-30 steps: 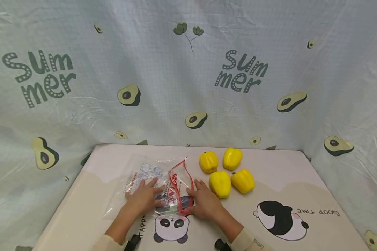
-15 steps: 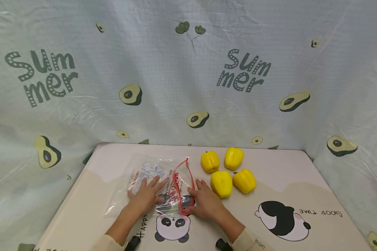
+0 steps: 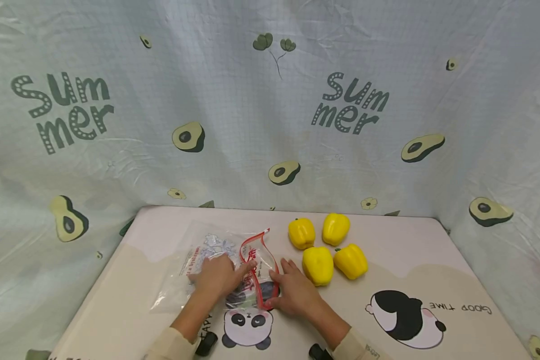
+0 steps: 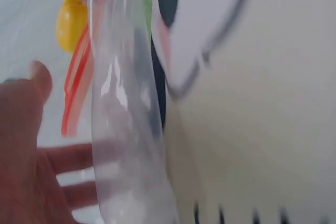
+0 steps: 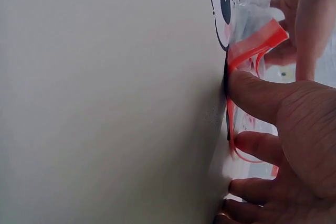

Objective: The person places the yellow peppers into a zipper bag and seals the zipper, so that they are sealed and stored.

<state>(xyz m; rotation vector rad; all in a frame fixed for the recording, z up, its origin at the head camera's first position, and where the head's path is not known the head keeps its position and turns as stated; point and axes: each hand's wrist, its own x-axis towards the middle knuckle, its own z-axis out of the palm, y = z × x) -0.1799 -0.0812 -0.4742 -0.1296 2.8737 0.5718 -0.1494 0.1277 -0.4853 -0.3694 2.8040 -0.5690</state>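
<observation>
A clear plastic zip bag [image 3: 198, 252] with a red closure strip [image 3: 258, 286] and printed lettering lies flat on the table in the head view. Its mouth, on the right, gapes a little. My left hand [image 3: 218, 277] rests on top of the bag, thumb stretched out to the red strip. In the left wrist view, clear plastic partly covers the fingers of that hand [image 4: 21, 135]. Beside the mouth, my right hand [image 3: 299, 290] lies with fingers spread; in the right wrist view its thumb [image 5: 257, 95] presses the red edge against the table.
Several yellow bell peppers [image 3: 318, 266] stand grouped just beyond my right hand. The pale table [image 3: 405, 240] carries printed pandas and lettering. Behind it hangs a curtain [image 3: 234, 100] with avocado prints.
My left hand has slid right over the bag, and its thumb now reaches the red strip. The strip's far end has shifted slightly. The right hand stays in place.
</observation>
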